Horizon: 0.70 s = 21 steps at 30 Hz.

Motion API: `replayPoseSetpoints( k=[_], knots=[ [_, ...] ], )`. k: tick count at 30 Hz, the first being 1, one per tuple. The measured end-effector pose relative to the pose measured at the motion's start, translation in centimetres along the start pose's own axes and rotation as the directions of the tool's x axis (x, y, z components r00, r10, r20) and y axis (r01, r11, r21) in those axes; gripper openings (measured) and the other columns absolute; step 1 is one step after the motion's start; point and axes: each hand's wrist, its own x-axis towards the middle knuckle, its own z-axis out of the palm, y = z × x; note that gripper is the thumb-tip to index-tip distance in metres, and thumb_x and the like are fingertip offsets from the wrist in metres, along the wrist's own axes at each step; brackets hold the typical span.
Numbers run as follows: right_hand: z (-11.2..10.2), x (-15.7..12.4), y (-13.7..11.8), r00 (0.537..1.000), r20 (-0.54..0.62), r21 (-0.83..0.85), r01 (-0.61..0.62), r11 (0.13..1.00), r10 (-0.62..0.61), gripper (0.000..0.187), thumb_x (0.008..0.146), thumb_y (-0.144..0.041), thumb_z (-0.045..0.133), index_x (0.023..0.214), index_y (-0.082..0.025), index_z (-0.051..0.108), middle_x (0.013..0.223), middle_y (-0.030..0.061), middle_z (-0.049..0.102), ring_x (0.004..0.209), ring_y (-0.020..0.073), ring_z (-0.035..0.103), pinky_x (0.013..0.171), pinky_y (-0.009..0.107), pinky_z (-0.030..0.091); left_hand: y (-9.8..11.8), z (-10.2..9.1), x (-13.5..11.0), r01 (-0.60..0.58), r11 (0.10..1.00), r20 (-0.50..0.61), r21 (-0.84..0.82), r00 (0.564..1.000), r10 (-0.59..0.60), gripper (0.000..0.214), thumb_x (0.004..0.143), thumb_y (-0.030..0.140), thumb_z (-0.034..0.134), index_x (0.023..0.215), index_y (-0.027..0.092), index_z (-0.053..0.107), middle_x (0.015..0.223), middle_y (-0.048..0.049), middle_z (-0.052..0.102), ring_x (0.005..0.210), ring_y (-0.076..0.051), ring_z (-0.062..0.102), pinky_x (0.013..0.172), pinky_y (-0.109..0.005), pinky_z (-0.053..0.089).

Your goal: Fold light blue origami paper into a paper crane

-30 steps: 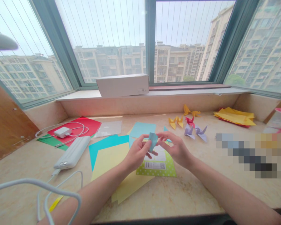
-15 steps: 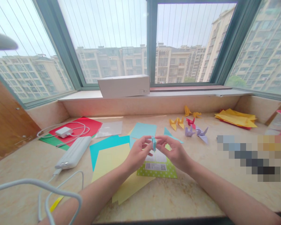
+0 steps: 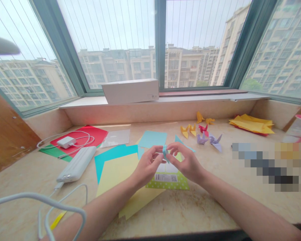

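Observation:
Between my two hands is a small folded piece of light blue paper (image 3: 165, 152), held up over a green dotted packet (image 3: 165, 184) with a white label. My left hand (image 3: 150, 162) pinches its left side between thumb and fingers. From the right, my right hand (image 3: 184, 160) grips the other side with thumb and forefinger. The fingers hide part of the folds. Just behind the hands lie a light blue sheet (image 3: 153, 138) and a light blue triangular piece (image 3: 184, 144). Yellow sheets (image 3: 120, 170) spread beneath my left forearm, over a brighter blue sheet (image 3: 100, 160).
Several folded paper cranes (image 3: 202, 138) stand at the back right, near a stack of yellow paper (image 3: 251, 124). On the left are a white power bank (image 3: 76, 165), a charger (image 3: 66, 142), a red sheet (image 3: 97, 134) and looping cables (image 3: 40, 199). A white box (image 3: 130, 92) sits on the sill.
The folded paper has turned slightly between my fingers, and a pointed end now shows below. My right fingers have shifted a little around it. The view has moved slightly.

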Motion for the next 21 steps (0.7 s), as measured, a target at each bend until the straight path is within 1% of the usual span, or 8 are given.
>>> replayPoseSetpoints(
  k=[3,6,9,12,14,16,19,21],
  knots=[
    [-0.01,0.09,-0.05,0.999,-0.002,0.009,0.034,0.999,-0.034,0.009,0.088,-0.022,0.064,0.097,-0.022,0.061,0.099,0.0039,0.067,0.078,0.0155,0.062,0.073,0.033,0.05,0.24,0.13,-0.03,0.016,0.999,-0.002,-0.029,1.0,-0.016,0.04,0.088,0.043,0.066,0.116,0.015,0.059,0.111,-0.0112,0.064,0.096,-0.021,0.065,0.084,-0.039,0.057],
    [0.0,0.11,0.08,0.998,0.003,0.009,0.064,0.998,-0.064,0.009,0.087,-0.02,0.063,0.096,-0.022,0.061,0.099,0.0045,0.067,0.082,0.0166,0.063,0.075,0.033,0.05,0.26,0.13,0.12,0.043,0.998,-0.061,-0.05,0.997,-0.046,0.038,0.083,0.042,0.072,0.106,0.015,0.059,0.108,-0.0084,0.062,0.089,-0.018,0.065,0.079,-0.036,0.058],
    [-0.06,0.1,0.26,0.998,-0.02,0.006,0.054,0.999,-0.054,0.009,0.087,-0.019,0.062,0.096,-0.022,0.062,0.099,0.0045,0.068,0.086,0.0179,0.064,0.077,0.034,0.05,0.13,-0.03,0.34,0.041,0.995,-0.088,-0.087,0.995,-0.049,0.036,0.08,0.042,0.075,0.098,0.015,0.059,0.104,-0.0054,0.06,0.084,-0.016,0.064,0.074,-0.033,0.058],
    [-0.19,0.1,0.41,0.999,-0.041,0.014,0.011,1.0,-0.01,0.009,0.088,-0.021,0.061,0.097,-0.022,0.063,0.097,0.0042,0.069,0.086,0.0183,0.063,0.079,0.035,0.049,0.0,-0.26,0.53,0.023,0.996,-0.105,-0.089,0.994,-0.032,0.035,0.081,0.042,0.074,0.097,0.016,0.058,0.095,-0.004,0.063,0.08,-0.016,0.065,0.071,-0.031,0.056],
    [-0.26,0.09,0.5,0.998,-0.042,0.047,-0.036,0.998,0.038,0.009,0.089,-0.024,0.061,0.098,-0.022,0.063,0.095,0.0041,0.069,0.085,0.0181,0.062,0.08,0.035,0.049,-0.03,-0.37,0.6,0.018,0.997,-0.128,-0.073,0.991,-0.028,0.038,0.082,0.043,0.073,0.106,0.016,0.058,0.089,-0.0035,0.064,0.077,-0.016,0.065,0.07,-0.031,0.056],
    [-0.28,0.06,0.63,0.995,-0.023,0.128,-0.092,0.987,0.096,0.011,0.091,-0.027,0.059,0.1,-0.021,0.063,0.094,0.0043,0.068,0.086,0.0181,0.062,0.081,0.035,0.05,0.04,-0.41,0.61,0.03,0.998,-0.123,-0.046,0.992,-0.035,0.04,0.084,0.043,0.071,0.11,0.015,0.06,0.086,-0.0043,0.066,0.074,-0.016,0.065,0.07,-0.032,0.055],
    [-0.21,-0.05,0.85,0.986,0.04,0.245,-0.168,0.955,0.163,0.014,0.094,-0.032,0.057,0.101,-0.021,0.061,0.094,0.0049,0.068,0.086,0.0186,0.064,0.08,0.035,0.051,0.34,-0.37,0.51,0.049,0.999,-0.104,0.007,0.993,-0.048,0.033,0.085,0.043,0.068,0.097,0.013,0.065,0.082,-0.0054,0.068,0.07,-0.016,0.064,0.07,-0.031,0.054],
    [-0.14,-0.1,0.95,0.979,0.072,0.264,-0.204,0.943,0.191,0.017,0.092,-0.035,0.06,0.101,-0.021,0.061,0.094,0.0051,0.067,0.086,0.0186,0.064,0.078,0.035,0.051,0.6,-0.31,0.41,0.057,0.998,-0.109,0.04,0.993,-0.052,0.03,0.085,0.043,0.068,0.089,0.014,0.064,0.078,-0.0041,0.068,0.069,-0.015,0.064,0.07,-0.03,0.053]
  ],
)
